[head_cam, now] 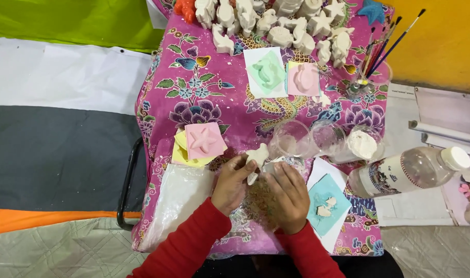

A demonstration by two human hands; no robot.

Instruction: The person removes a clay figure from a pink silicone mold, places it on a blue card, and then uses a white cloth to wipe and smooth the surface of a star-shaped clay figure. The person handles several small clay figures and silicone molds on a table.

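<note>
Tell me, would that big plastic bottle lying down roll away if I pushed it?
Probably: the plastic bottle lies on its round side. It looks nearly empty, so likely light. The cups beside it might stop it.

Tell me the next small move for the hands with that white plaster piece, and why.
Probably lift the white plaster figure clear with the left hand: its fingers already pinch it, while the right hand presses down on the clear mould beneath it.

— How many moulds lie on the cloth?
— Four: a pink star mould (203, 140), a green one (266, 72), a pink one (303, 79), a blue one (325, 203).
— Cups?
— Three clear cups (291, 138), plus one plastic bottle (407, 171).
— Hands?
— Two.
</note>
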